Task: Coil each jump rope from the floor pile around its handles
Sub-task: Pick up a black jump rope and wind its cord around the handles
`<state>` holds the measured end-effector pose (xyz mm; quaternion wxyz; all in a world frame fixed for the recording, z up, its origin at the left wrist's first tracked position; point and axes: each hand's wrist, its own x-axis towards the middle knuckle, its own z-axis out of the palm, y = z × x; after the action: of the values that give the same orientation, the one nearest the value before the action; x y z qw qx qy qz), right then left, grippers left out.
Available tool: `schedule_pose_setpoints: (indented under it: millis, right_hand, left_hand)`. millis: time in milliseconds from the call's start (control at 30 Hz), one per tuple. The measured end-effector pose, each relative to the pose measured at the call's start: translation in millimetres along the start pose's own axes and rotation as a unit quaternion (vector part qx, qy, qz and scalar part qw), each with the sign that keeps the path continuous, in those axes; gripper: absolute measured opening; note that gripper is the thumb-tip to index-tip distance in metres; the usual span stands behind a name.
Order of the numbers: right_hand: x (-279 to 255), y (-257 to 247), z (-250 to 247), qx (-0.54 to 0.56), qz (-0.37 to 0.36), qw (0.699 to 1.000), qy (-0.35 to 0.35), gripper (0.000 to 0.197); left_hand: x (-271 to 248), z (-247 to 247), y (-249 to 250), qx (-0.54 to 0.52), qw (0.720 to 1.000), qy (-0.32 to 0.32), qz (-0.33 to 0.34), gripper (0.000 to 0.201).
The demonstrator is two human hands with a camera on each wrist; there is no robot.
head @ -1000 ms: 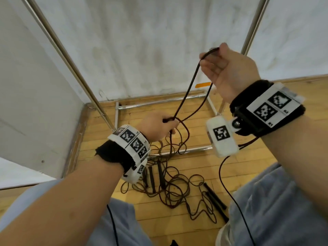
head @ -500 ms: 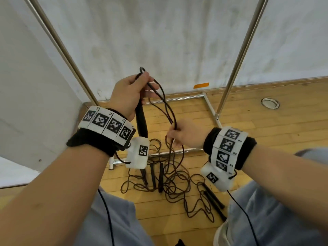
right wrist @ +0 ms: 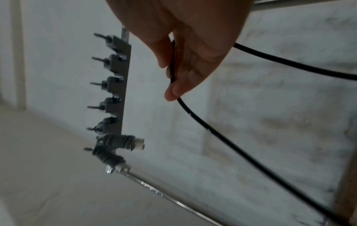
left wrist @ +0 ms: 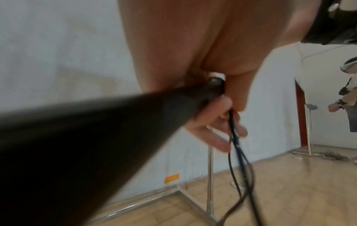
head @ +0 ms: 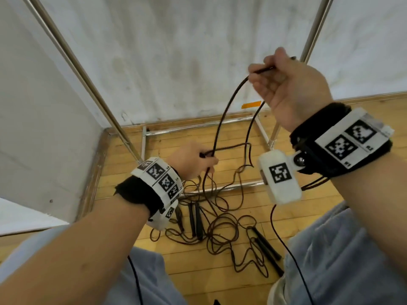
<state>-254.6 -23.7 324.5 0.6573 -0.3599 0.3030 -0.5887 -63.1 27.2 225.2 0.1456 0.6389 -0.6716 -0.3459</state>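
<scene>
My left hand [head: 193, 160] is low at the centre and grips the black handles [left wrist: 135, 130] of one jump rope, with cord strands [left wrist: 237, 152] hanging past its fingers [left wrist: 216, 122]. The right hand [head: 286, 84] is raised to the upper right and pinches that dark cord [head: 222, 119] between thumb and fingers [right wrist: 173, 90]. From there the cord [right wrist: 222, 137] arcs down to the left hand and trails to the floor. A tangled pile of ropes [head: 220, 230] lies on the wooden floor below, with black handles [head: 196, 219] and another pair [head: 265, 247] in it.
A metal frame stands round the pile, with slanted poles [head: 83, 75] and a floor bar [head: 233, 188]. White walls are close behind. A hook rack [right wrist: 117, 85] carries coiled ropes [right wrist: 115, 143]. Another person [left wrist: 347, 99] stands far off to the right.
Half a second ago the left hand was raised with the handles and the right hand was low. Now the left has dropped and the right has lifted the cord up and right.
</scene>
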Motion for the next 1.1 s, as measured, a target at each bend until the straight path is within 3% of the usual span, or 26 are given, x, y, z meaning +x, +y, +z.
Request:
schedule_pose_setpoints:
  millis: [100, 167, 200, 267, 333, 433, 533, 567, 600, 633, 700, 733, 767, 833, 900, 1100]
  right_hand:
    - [2.7, 1.9, -8.9, -0.033, 0.029, 0.999, 0.02, 0.006]
    - [1.5, 20.6, -13.6, -0.169, 0.09, 0.982, -0.007, 0.017]
    - [-1.9, 33.1, -13.6, -0.263, 0.12, 0.956, -0.055, 0.022]
    - [-12.8, 61.4, -11.0, -0.421, 0.184, 0.868, -0.187, 0.029]
    - [-24.8, 89.6, -10.3, -0.509, 0.222, 0.785, -0.275, 0.032]
    - [-39.8, 119.1, -13.8, -0.582, 0.219, 0.712, -0.326, 0.022]
    - [-39.7, 120.3, -18.2, -0.715, 0.169, 0.587, -0.341, 0.022]
    - [-35.2, 115.4, -19.0, -0.74, 0.145, 0.57, -0.325, 0.021]
    - [-30.0, 108.5, -18.8, -0.737, 0.131, 0.59, -0.303, 0.018]
    - [-24.2, 100.5, -17.1, -0.7, 0.128, 0.648, -0.271, 0.016]
    - [-14.8, 80.6, -9.7, -0.536, 0.132, 0.814, -0.18, 0.016]
    - [-11.6, 70.0, -5.2, -0.426, 0.133, 0.885, -0.131, 0.015]
    - [-9.4, 61.0, -1.6, -0.325, 0.132, 0.932, -0.091, 0.015]
    - [-8.1, 49.0, 3.1, -0.19, 0.128, 0.972, -0.05, 0.015]
    - [-7.2, 42.6, 3.5, -0.126, 0.118, 0.984, -0.038, 0.016]
    - [3.7, 20.2, -9.4, 0.019, 0.058, 0.998, 0.004, 0.017]
  left_hand:
    - [3.4, -11.6, 4.5, -0.175, 0.979, 0.107, 0.002, 0.02]
    - [5.3, -21.3, 10.7, -0.266, 0.95, 0.161, 0.012, 0.021]
    - [5.6, -25.4, 13.9, -0.297, 0.938, 0.179, 0.012, 0.018]
    - [6.9, -31.8, 17.9, -0.349, 0.916, 0.195, 0.013, 0.013]
    - [8.6, -36.9, 20.2, -0.39, 0.9, 0.194, 0.022, 0.013]
    - [8.6, -42.8, 18.2, -0.414, 0.886, 0.204, 0.034, 0.014]
    - [9.0, -49.0, 7.8, -0.427, 0.867, 0.258, 0.009, 0.018]
    - [9.6, -49.7, 3.5, -0.414, 0.867, 0.277, -0.018, 0.023]
    - [10.7, -49.6, -0.6, -0.399, 0.87, 0.284, -0.051, 0.027]
    - [11.4, -48.9, -4.2, -0.391, 0.875, 0.273, -0.082, 0.028]
    - [11.9, -42.9, -7.8, -0.408, 0.882, 0.212, -0.105, 0.025]
    - [10.7, -37.9, -7.1, -0.406, 0.894, 0.166, -0.093, 0.022]
    - [8.8, -32.4, -5.1, -0.375, 0.917, 0.117, -0.071, 0.02]
    - [3.9, -20.7, 1.3, -0.287, 0.957, 0.028, -0.027, 0.019]
    - [1.7, -11.2, 8.7, -0.235, 0.972, -0.018, -0.011, 0.012]
    - [2.2, -0.8, 5.0, -0.055, 0.998, -0.001, 0.003, 0.014]
